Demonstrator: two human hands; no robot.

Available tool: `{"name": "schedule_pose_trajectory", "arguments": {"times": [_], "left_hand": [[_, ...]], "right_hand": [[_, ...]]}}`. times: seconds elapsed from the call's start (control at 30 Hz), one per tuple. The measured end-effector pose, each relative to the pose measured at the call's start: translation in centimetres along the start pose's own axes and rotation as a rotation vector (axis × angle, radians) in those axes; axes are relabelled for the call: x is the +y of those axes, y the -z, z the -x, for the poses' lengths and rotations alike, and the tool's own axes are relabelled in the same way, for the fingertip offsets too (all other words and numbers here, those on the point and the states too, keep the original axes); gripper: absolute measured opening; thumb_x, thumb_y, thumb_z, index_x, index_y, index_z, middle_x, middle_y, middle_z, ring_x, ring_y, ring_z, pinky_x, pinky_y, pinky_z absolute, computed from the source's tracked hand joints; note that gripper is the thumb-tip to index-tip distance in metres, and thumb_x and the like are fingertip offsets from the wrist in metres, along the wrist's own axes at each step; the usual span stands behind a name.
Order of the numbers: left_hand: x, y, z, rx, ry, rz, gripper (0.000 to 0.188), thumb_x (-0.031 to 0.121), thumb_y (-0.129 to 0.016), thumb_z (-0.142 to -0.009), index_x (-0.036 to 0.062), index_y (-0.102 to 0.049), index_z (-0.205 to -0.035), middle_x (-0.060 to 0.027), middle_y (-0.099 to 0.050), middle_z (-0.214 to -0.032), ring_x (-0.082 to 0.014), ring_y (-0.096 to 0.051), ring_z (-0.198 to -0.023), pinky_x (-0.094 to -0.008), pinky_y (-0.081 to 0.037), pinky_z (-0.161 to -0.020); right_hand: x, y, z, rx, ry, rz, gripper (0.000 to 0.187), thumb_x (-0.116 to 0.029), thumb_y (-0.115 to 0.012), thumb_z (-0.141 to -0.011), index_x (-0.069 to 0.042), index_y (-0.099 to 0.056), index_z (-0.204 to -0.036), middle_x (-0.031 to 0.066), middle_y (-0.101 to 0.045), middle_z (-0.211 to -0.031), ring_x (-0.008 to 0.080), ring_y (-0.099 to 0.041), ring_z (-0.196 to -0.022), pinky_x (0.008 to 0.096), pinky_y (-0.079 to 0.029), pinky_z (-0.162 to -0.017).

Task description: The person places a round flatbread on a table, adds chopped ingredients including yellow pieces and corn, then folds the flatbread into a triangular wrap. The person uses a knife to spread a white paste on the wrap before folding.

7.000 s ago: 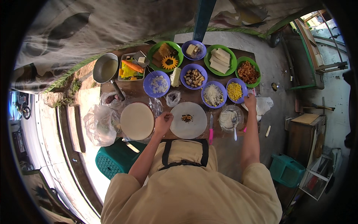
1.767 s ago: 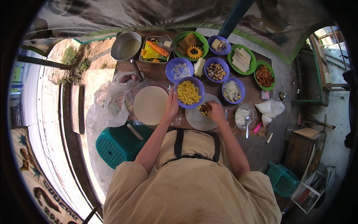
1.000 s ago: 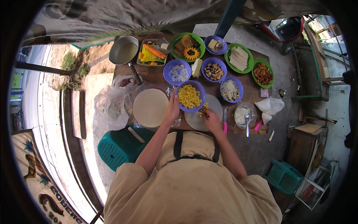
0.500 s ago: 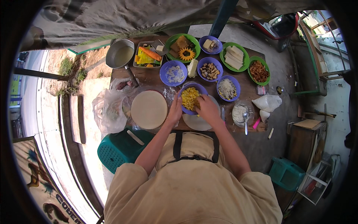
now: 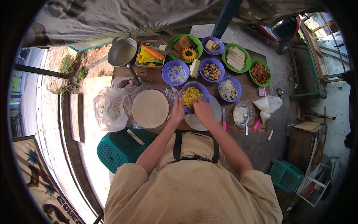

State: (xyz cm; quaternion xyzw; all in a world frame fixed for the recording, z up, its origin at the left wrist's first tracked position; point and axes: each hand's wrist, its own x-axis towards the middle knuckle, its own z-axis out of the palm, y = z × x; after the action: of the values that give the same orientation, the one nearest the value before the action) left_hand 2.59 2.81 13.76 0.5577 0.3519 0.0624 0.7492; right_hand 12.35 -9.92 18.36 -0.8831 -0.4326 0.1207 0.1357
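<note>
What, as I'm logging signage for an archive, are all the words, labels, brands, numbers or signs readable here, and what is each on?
Pale banner, lower left: large dark lettering, partly cut off; I don't copy printed words out.
Yellow packet in the tray: any print too small to read.
Small packet on the table: too small to read.
Green-yellow panel, far left: too blurred.

Right hand (image 5: 203, 111): fingertips hidden in corn (image 5: 190, 94) | round sheet (image 5: 216, 111): partly behind bowl (image 5: 203, 89) | bag (image 5: 110, 109): contents unclear
</note>
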Motion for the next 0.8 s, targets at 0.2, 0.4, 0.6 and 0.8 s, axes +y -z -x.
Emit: {"name": "schedule_pose_trajectory", "arguments": {"times": [0.2,0.4,0.6,0.8], "left_hand": [[1.0,-0.1,0.1,0.018,-0.125,-0.044,0.055,0.030,-0.032,-0.118,0.0023,-0.028,-0.165,-0.0193,-0.045,-0.158,-0.0263,-0.044,-0.145,-0.0363,-0.034,-0.121],[0.8,0.7,-0.5,0.052,-0.231,-0.149,0.054,0.031,-0.032,-0.118,-0.0005,-0.031,-0.162,-0.0203,-0.046,-0.157,-0.0278,-0.045,-0.145,-0.0377,-0.034,-0.121],[-0.7,1.3,-1.4,0.067,-0.326,-0.222,0.054,0.032,-0.032,-0.117,0.0022,-0.032,-0.162,-0.0230,-0.049,-0.156,-0.0332,-0.048,-0.144,-0.0407,-0.036,-0.120],[-0.8,1.6,-1.8,0.107,-0.281,-0.182,0.053,0.031,-0.033,-0.117,0.0001,-0.033,-0.161,-0.0204,-0.047,-0.156,-0.0284,-0.044,-0.145,-0.0389,-0.033,-0.121]], "right_hand": [[1.1,-0.7,-1.1,-0.070,0.058,0.058,0.010,-0.005,-0.067,-0.083,-0.003,-0.073,-0.091,0.0172,-0.069,-0.103,0.0361,-0.069,-0.102,0.0463,-0.059,-0.082],[3.9,-1.3,-0.5,-0.019,0.110,-0.154,0.015,-0.004,-0.070,-0.081,-0.002,-0.075,-0.095,0.0171,-0.069,-0.100,0.0359,-0.068,-0.100,0.0480,-0.057,-0.086],[6.0,-1.3,1.4,-0.010,-0.078,-0.465,0.022,-0.005,-0.072,-0.082,0.000,-0.077,-0.103,0.0199,-0.070,-0.105,0.0391,-0.069,-0.095,0.0477,-0.056,-0.085],[7.2,-2.9,2.3,0.059,-0.119,-0.423,0.020,-0.005,-0.072,-0.085,0.000,-0.078,-0.103,0.0195,-0.071,-0.099,0.0390,-0.070,-0.090,0.0453,-0.057,-0.082]]}}
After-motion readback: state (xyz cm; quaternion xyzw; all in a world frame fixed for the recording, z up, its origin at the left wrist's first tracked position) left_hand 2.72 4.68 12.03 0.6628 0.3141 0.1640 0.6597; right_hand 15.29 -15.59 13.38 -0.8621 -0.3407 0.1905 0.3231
